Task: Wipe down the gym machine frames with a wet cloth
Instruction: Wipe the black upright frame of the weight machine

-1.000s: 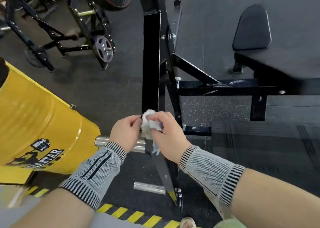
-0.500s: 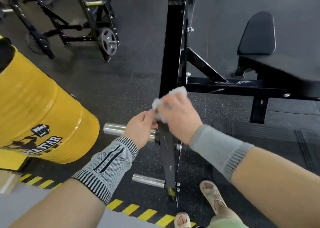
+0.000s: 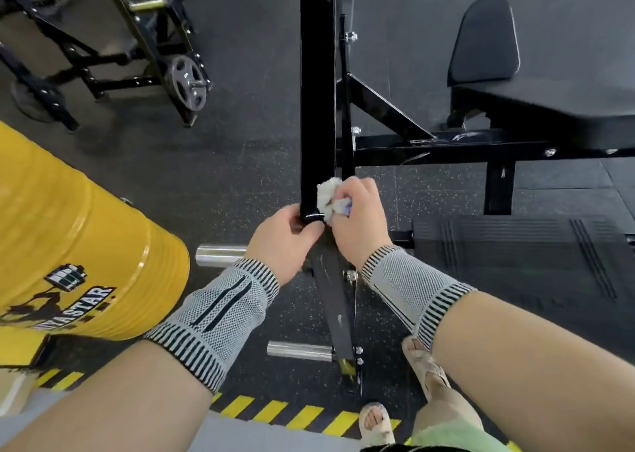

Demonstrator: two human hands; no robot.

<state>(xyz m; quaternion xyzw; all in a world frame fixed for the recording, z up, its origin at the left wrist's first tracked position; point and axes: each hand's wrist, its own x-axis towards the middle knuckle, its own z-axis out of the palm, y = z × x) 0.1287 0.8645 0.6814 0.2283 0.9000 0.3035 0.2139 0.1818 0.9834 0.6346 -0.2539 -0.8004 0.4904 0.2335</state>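
gripping a bunched white cloth (image 3: 328, 195) in curled right hand (image 3: 357, 217) fingers, pressed against the right side of the black upright frame post (image 3: 316, 101). left hand (image 3: 281, 242) wrapped around the post's lower end, thumb on its front face. both wrists in grey knit sleeves. yellow drum (image 3: 79, 255) at left, chrome peg (image 3: 220, 255) behind the left wrist.

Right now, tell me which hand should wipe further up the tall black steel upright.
Right. The right hand already grips the crumpled white cloth against the tall black steel upright, while the left hand holds only the upright's lower end, probably steadying it.
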